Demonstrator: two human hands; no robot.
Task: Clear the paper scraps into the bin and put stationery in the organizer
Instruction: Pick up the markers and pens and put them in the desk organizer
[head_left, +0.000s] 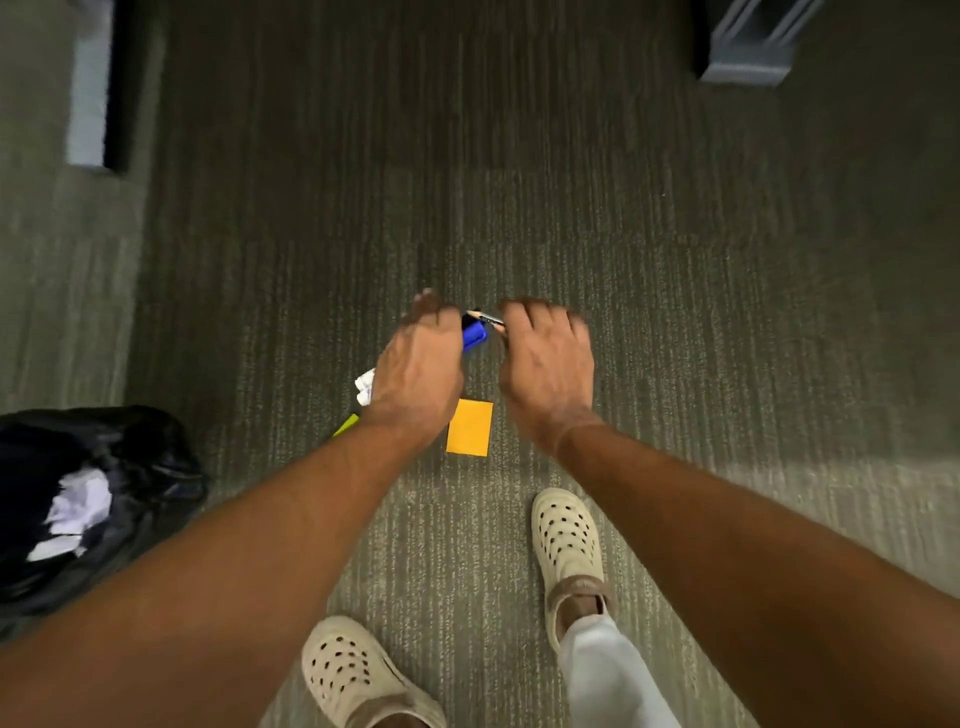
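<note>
- Your left hand (418, 364) reaches down over the carpeted floor (675, 260), back of the hand up, fingers curled round a blue object (475, 332) that sticks out past the knuckles; its kind cannot be told.
- Your right hand (548, 358) sits just beside the left, fingers bent downward, with a slim metal-tipped pen or pencil (485, 318) at the fingertips. The tip points toward the blue object. Whether you have a firm hold on it cannot be told, as motion blur softens both hands.
- A crumpled white paper scrap (365, 387) lies on the floor, partly hidden under your left hand.
- A yellow-green strip (346, 425), possibly a highlighter, shows beside your left wrist.
- An orange sticky note (470, 427) lies flat on the floor between your two wrists.
- A black bin bag (130, 467) stands open at the left edge, with white paper scraps (78, 512) already inside.
- Your feet wear beige perforated clogs (569, 540) at the bottom of the view.
- A grey furniture base (753, 47) sits at the far right.
</note>
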